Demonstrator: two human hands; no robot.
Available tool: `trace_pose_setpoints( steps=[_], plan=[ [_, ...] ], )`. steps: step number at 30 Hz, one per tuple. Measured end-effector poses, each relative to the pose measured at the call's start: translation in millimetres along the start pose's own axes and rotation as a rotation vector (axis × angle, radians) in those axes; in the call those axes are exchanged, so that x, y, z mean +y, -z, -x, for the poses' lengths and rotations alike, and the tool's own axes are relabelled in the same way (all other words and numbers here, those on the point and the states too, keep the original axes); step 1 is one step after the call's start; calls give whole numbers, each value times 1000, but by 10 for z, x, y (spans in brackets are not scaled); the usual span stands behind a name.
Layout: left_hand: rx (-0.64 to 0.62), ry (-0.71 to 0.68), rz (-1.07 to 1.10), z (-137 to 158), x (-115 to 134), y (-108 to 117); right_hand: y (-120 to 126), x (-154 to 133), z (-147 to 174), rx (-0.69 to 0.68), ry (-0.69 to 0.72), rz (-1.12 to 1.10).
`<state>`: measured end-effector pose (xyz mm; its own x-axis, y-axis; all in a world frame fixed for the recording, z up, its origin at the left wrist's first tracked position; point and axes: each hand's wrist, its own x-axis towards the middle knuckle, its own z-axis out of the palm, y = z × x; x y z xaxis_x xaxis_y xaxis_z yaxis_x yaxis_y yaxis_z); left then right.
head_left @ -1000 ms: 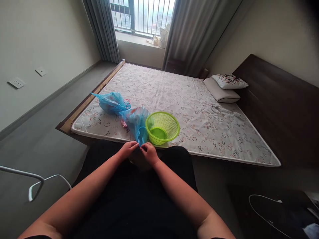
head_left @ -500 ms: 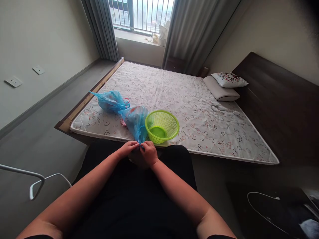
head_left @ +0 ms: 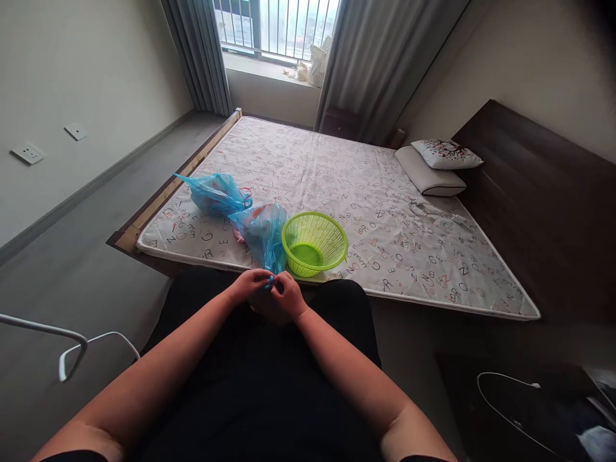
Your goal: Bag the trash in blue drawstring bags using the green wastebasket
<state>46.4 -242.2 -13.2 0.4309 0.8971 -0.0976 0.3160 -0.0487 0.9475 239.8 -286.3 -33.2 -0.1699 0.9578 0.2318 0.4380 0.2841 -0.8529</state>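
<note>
My left hand point(head_left: 250, 283) and my right hand point(head_left: 287, 295) meet over my lap at the mattress's front edge. Both pinch the gathered neck of a blue plastic bag point(head_left: 262, 231), whose full body rests on the mattress point(head_left: 375, 212). What lies inside shows only dimly through the film, with some reddish patches. Right of this bag, close against it, stands a green plastic basket point(head_left: 315, 240) with nothing in it. A second blue plastic bag point(head_left: 214, 192) lies behind and to the left, and a thin red loop shows beside it.
Pillows point(head_left: 445, 155) lie at the right by the dark headboard point(head_left: 539, 205). A wooden bed rail point(head_left: 158, 208) borders the mattress's left side. White bent tubing point(head_left: 72, 340) sticks out at lower left. A white cable point(head_left: 500, 373) lies at lower right.
My fingers have shifted slightly at the bag's neck, and more of the twisted blue plastic shows between them. The bags and the basket stay where they were; the view has moved a little.
</note>
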Motion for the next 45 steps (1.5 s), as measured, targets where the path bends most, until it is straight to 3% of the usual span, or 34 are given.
trace_pose_setpoints(
  steps=[14,22,24,27,34,45],
  plan=[
    [298,36,-177,32,23,-18,-43,20,-40,51,-50,119],
    [465,63,-67,48,-33,-13,-16,-30,-30,17,81,132],
    [437,57,-8,26,-56,-27,2,-37,-19,50,93,50],
    [350,40,81,-3,-70,-44,28,-21,-10,94,1,-86],
    [280,2,213,9,-90,-101,20,31,-29,61,-113,-170],
    [67,8,85,-10,-69,-86,6,52,-62,-3,-442,-694]
  ],
)
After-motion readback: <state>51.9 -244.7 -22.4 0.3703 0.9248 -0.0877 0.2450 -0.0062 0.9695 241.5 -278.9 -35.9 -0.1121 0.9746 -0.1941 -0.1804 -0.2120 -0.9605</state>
